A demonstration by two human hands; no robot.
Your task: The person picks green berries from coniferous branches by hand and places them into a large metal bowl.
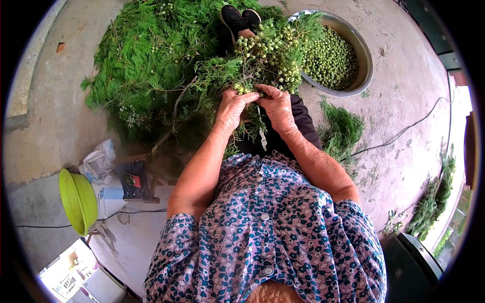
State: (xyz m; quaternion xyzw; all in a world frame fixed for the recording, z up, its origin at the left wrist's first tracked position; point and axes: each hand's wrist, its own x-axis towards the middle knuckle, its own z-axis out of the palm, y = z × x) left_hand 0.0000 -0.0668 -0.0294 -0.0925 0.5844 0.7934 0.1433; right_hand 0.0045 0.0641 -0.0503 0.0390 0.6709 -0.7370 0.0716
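Note:
An evergreen branch with scaly green sprays lies across my lap, thick with clusters of small pale-green cones. My left hand is closed at its near edge, thumb and fingers pinching a twig of it. Close beside it, my right hand pinches at the same spot, thumb and forefinger on what looks like a small green cone. The two thumbs nearly meet, and the fingers partly hide what they grip. Beyond my right hand stands a wide metal basin holding a heap of loose green cones.
A large pile of cut evergreen sprays covers the floor at far left. A smaller clump lies right of my leg, near a black cable. At left are a lime-green basin, a white bag and a low seat.

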